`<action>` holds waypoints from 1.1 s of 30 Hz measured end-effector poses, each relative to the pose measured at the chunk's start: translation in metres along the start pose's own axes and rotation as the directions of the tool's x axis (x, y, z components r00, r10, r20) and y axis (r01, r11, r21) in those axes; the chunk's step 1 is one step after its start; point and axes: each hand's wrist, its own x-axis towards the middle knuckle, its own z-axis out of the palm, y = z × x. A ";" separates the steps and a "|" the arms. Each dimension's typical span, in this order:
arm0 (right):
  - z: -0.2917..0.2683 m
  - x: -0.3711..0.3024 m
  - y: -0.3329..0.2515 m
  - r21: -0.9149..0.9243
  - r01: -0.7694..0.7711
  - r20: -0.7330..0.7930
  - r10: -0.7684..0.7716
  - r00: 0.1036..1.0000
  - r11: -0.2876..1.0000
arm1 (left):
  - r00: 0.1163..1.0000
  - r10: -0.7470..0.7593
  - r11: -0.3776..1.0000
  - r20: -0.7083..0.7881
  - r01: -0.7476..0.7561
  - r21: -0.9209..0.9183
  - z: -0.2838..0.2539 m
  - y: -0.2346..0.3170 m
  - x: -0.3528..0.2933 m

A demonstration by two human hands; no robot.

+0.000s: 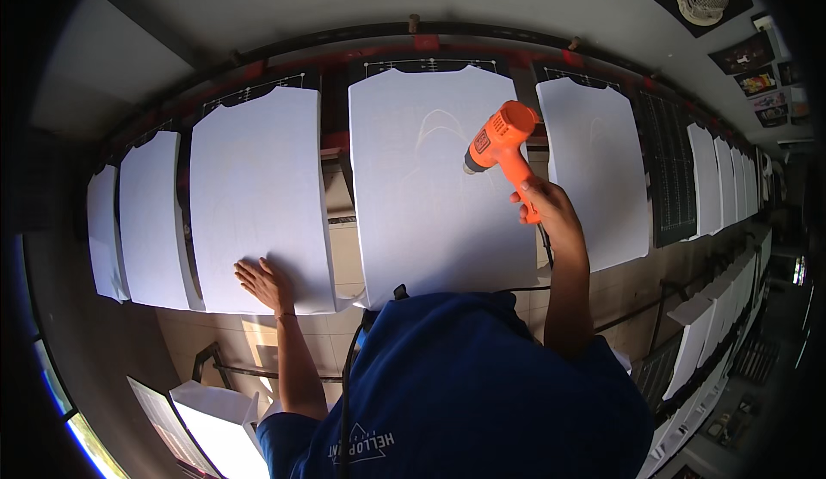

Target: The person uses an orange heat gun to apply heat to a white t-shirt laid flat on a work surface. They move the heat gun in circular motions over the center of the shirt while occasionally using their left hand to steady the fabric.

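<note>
An orange heat gun (506,148) is gripped by its handle in my right hand (548,207). Its dark nozzle points down and left over a white T-shirt (413,195) stretched on a board in front of me. Faint pale curved lines show on that shirt's upper part. Flat on the lower part of the neighbouring white shirt (258,160) to the left lies my left hand (265,284), fingers stretched out, holding nothing. A dark cord (545,245) hangs from the heat gun's handle beside my right forearm.
Another white shirt (594,169) lies on its board to the right, beside a bare black board (669,169). More shirts on boards continue both ways. A dark rail (327,42) runs behind them. Behind me stands another row of boards (693,341). Pictures (705,1) hang on the wall.
</note>
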 end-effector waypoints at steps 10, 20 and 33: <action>0.015 0.000 -0.013 -0.034 -0.004 0.009 0.004 1.000 0.999 | 0.993 0.117 0.992 0.028 -0.118 0.039 -0.008 -0.004 -0.035; 0.044 0.067 -0.029 -0.012 0.093 0.024 -0.093 0.995 0.996 | 0.955 -0.291 0.952 -0.050 0.294 0.082 -0.004 -0.080 0.002; 0.070 0.067 -0.038 -0.025 0.083 0.189 -0.077 0.979 0.996 | 0.945 -0.311 0.950 -0.103 0.309 -0.035 0.000 -0.071 -0.005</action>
